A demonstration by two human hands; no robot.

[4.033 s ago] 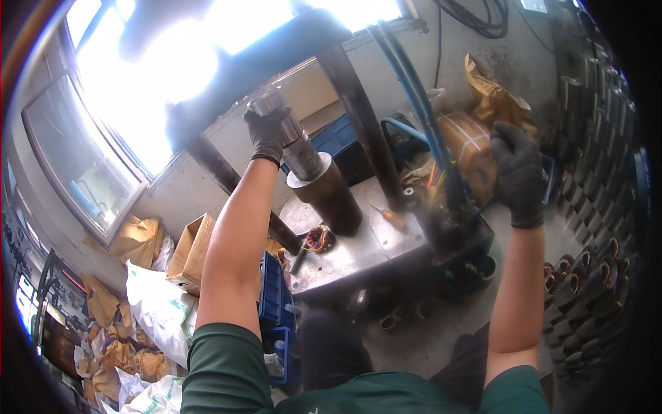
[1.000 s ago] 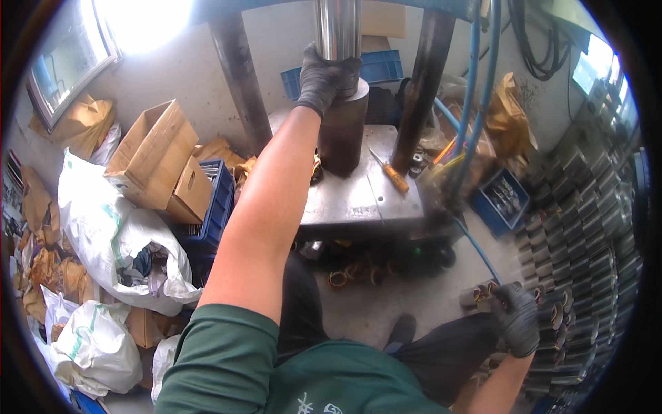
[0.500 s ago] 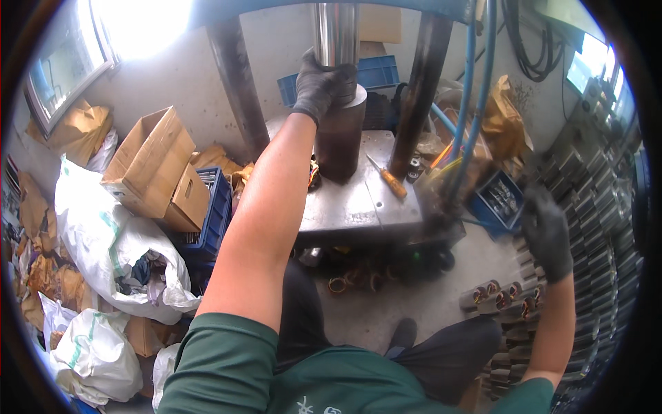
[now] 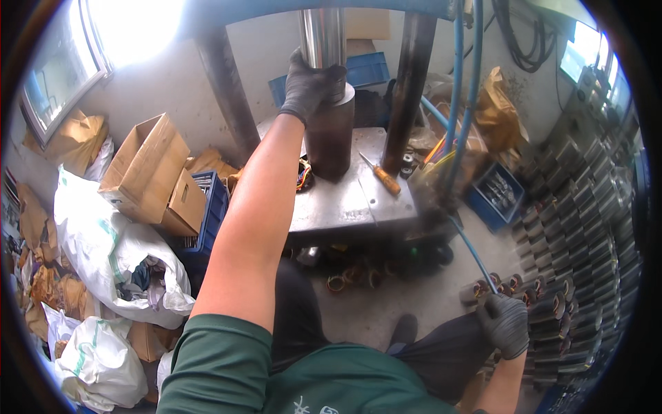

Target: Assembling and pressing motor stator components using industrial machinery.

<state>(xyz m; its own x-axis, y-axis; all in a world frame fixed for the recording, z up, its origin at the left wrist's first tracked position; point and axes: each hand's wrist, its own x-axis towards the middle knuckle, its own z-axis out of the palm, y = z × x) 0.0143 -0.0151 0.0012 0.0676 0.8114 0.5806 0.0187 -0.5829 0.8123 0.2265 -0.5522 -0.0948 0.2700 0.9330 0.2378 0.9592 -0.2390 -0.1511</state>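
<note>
My left hand (image 4: 310, 86), in a dark glove, grips the top rim of a dark upright metal cylinder (image 4: 331, 148). The cylinder stands on the steel press table (image 4: 345, 203), right under the shiny ram (image 4: 323, 31). My right hand (image 4: 505, 324), also gloved, is low at the right with its fingers curled. It sits against a row of round copper-wound parts (image 4: 514, 286), beside a blue hose (image 4: 472, 245). Whether it holds one of them is hidden by the glove's back. An orange-handled screwdriver (image 4: 380, 176) lies on the table right of the cylinder.
Dark press columns (image 4: 407, 83) flank the cylinder. Stacks of round metal parts (image 4: 579, 221) fill the right side. A blue bin (image 4: 496, 196) stands right of the press. Cardboard boxes (image 4: 145, 165), a blue crate (image 4: 207, 207) and white sacks (image 4: 117, 255) crowd the left floor.
My right hand has dropped from chest height by the stacks down to the low row of wound parts. My left hand has stayed on the cylinder's top.
</note>
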